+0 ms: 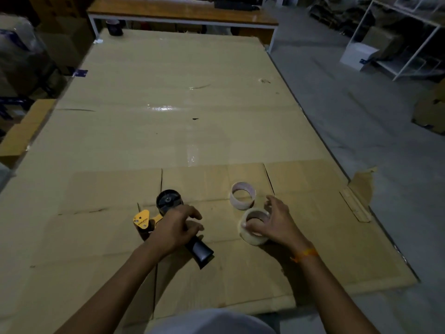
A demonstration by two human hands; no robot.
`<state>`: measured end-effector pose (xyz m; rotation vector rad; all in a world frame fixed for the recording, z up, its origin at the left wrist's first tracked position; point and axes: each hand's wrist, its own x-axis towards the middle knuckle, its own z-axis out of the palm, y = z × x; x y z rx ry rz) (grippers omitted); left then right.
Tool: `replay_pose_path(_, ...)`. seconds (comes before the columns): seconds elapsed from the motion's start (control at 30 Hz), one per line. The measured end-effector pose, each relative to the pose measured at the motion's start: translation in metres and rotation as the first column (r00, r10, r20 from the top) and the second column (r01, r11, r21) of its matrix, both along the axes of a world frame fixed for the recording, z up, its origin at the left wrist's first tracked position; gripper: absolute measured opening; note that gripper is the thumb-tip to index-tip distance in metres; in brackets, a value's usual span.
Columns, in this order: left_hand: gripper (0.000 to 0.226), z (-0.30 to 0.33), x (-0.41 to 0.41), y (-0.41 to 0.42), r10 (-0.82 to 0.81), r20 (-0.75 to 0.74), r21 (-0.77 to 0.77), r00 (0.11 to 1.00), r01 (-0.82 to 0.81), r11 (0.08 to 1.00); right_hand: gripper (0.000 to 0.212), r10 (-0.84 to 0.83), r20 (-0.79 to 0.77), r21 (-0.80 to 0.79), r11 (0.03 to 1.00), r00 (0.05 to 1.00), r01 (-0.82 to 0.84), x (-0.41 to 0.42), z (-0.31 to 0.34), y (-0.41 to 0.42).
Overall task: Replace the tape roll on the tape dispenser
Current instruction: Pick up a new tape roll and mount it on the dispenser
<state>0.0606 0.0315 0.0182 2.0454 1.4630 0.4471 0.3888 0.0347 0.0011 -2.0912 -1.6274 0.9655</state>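
Observation:
A black and yellow tape dispenser [168, 203] lies on the cardboard-covered table, its black roll hub bare and facing up. My left hand [177, 225] is wrapped around its black handle. To the right, a full clear tape roll [252, 237] rests flat on the cardboard; my right hand [272, 222] grips it, fingers hooked into its core. Just beyond that roll stands an empty white cardboard core [242, 195], apart from both hands.
Flattened cardboard sheets [168, 116] cover the whole table. A dark tape roll [114, 27] sits at the far left corner. A wooden bench [183, 13] stands behind. Concrete floor, white shelving [397, 44] and boxes lie to the right; the table's edge runs diagonally there.

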Motion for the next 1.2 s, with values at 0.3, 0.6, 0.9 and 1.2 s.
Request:
replay_pose_path(0.3, 0.029, -0.023, -0.010, -0.017, 0.079, 0.010, 0.135, 0.997, -0.079, 0.988, 0.073, 0.036, 0.111, 0.274, 0.959, 0.993, -0.065, -0.013, -0.021, -0.046)
replay_pose_path(0.6, 0.032, -0.048, -0.023, -0.030, 0.132, 0.079, 0.325, 0.988, -0.151, 0.934, 0.083, 0.209, -0.048, 0.464, 0.871, 0.977, -0.164, -0.037, 0.011, -0.054)
replay_pose_path(0.9, 0.032, -0.041, -0.048, -0.054, 0.197, 0.220, 0.342, 0.955, -0.264, 0.902, 0.092, 0.466, -0.183, 0.476, 0.812, 0.865, -0.337, -0.106, 0.049, 0.012)
replay_pose_path(1.2, 0.027, -0.035, -0.075, -0.073, 0.359, 0.272, 0.279, 0.893, -0.430, 0.859, 0.106, 0.524, -0.080, 0.338, 0.814, 0.848, -0.472, -0.182, 0.033, 0.076)
